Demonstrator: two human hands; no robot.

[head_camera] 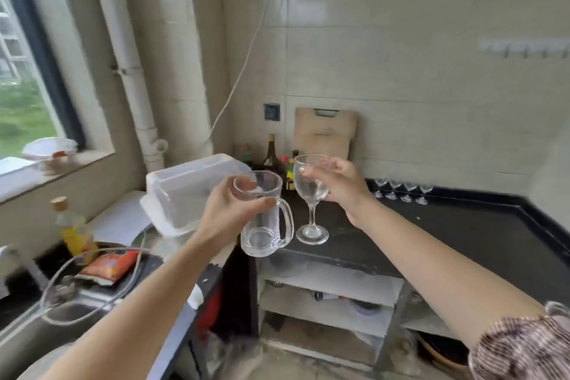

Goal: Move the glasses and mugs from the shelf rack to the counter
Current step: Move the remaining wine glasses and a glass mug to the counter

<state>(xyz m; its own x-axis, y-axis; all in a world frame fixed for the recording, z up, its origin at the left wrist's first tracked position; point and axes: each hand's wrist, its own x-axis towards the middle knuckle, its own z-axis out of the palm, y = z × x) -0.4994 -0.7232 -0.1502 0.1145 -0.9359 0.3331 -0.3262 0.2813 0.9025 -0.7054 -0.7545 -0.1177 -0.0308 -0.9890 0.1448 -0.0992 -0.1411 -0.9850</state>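
My left hand grips a clear glass mug by its rim, handle turned right, held in the air over the near edge of the black counter. Just to its right, my right hand holds a clear wine glass by the bowl; its foot hangs close above the counter's front corner. Several small stemmed glasses stand in a row at the back of the counter near the wall.
Bottles and a wooden cutting board stand in the back corner. A clear plastic box sits left of the counter, with a yellow bottle, a snack packet and a sink area. Open shelves lie under the counter.
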